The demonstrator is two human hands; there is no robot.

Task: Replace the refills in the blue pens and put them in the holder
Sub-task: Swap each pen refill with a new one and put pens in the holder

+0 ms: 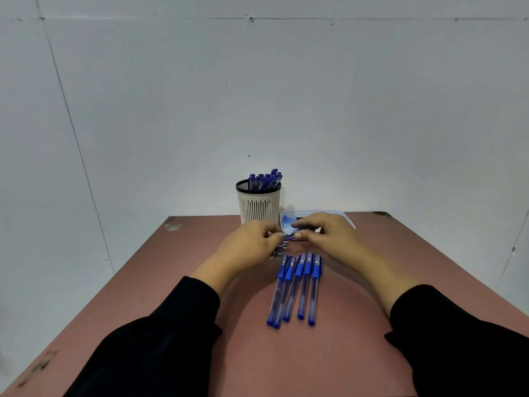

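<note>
Head view, hands meeting over the far half of the desk (177, 282). The left hand (252, 243) and right hand (323, 234) are both curled, fingertips pinched together on a small blue piece (289, 238) between them. It looks like a pen part or refill end, but it is too small and too covered to name. Neither hand is spread; each is closed to a fine pinch.

Five blue pens (296, 290) lie side by side on the desk just at 6 o'clock of the hands, caps toward the hands. A few thin refills (280, 249) lie under the left fingertips, at 12 o'clock of the pen row. The slotted holder (259, 206), already carrying several blue pens (264, 179), stands at 12 o'clock of the left hand near the desk's far edge; a clear plastic box (312, 219) sits just at its 3 o'clock, partly behind the right hand.

The step in hand appears to be parting or joining a pen's pieces. Done well, it calls for a straight pull or twist along the pen's axis, a grip close to the joint, and the work kept low over the desk so a slipped part does not roll among the waiting pens. Loose refills are best kept apart from the row.
</note>
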